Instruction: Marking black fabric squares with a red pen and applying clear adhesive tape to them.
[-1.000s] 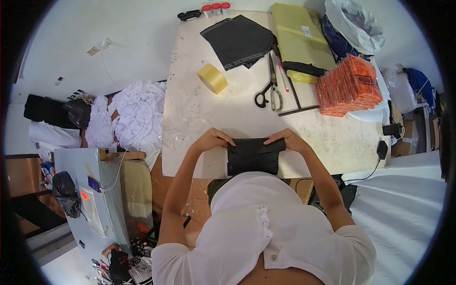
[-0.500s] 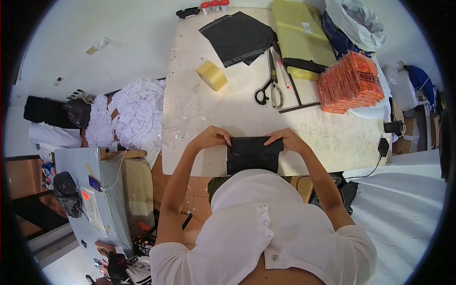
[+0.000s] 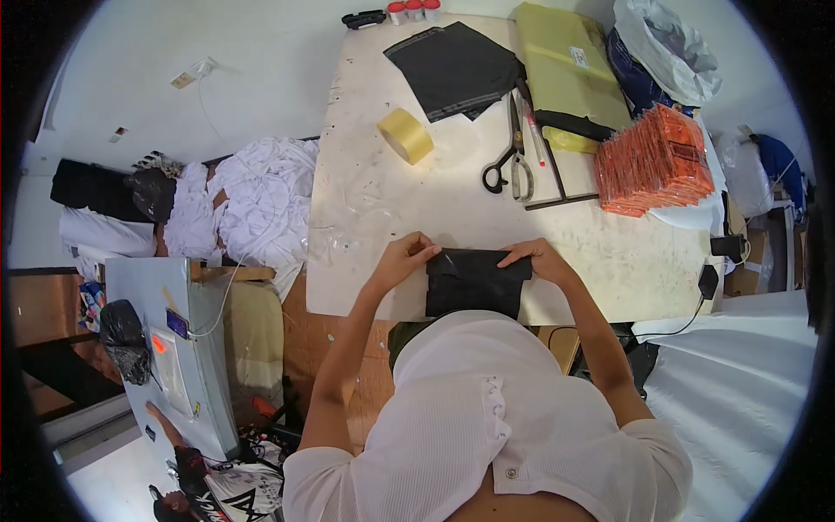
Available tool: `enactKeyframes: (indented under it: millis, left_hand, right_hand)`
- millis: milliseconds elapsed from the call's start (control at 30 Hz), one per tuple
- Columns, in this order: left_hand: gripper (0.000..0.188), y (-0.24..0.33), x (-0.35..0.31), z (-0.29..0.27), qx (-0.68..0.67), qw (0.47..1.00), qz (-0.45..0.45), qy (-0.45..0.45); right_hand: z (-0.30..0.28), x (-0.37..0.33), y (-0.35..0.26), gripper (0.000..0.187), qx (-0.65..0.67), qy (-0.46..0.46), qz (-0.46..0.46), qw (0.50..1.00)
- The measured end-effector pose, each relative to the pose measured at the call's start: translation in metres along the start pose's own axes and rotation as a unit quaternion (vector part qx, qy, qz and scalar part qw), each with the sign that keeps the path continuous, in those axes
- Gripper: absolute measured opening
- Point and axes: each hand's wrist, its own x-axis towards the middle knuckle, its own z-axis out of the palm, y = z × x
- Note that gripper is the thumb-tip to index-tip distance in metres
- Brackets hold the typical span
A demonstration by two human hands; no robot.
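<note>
A folded black plastic mailing bag (image 3: 475,292) lies at the near edge of the table, right in front of my body. My left hand (image 3: 409,257) pinches its upper left corner, thumb on top. At the upper right corner my right hand (image 3: 541,257) grips the same bag, thumb lying over the edge and the other fingers hidden behind it. A small shiny spot shows on the plastic beside my left thumb. Farther up the table lie a roll of yellowish tape (image 3: 405,137) and scissors (image 3: 513,157) with black handles.
Flat black bags (image 3: 455,70) lie at the back beside a yellow package (image 3: 567,65). A stack of orange packets (image 3: 654,163) stands right, next to a dark metal frame (image 3: 561,202). White cloth (image 3: 261,196) is heaped left. A co-worker (image 3: 213,487) sits at a grey-blue table (image 3: 209,365).
The view has shifted slightly, moving the table rightward in the picture. My left thumb now lies farther over the bag's corner. The co-worker's arm reaches farther across the grey-blue table.
</note>
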Motion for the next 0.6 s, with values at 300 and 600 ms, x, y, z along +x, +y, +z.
enactKeyframes:
  millis: [300, 600]
  left_hand:
    - [0.017, -0.008, -0.016, 0.039, -0.138, 0.973, 0.022, 0.186]
    - [0.013, -0.01, -0.017, 0.053, -0.247, 0.931, -0.042, 0.265]
  right_hand:
    - [-0.004, -0.001, 0.006, 0.046, -0.005, 0.001, 0.0, 1.0]
    - [-0.011, -0.014, 0.007, 0.042, -0.004, 0.034, 0.023, 0.999]
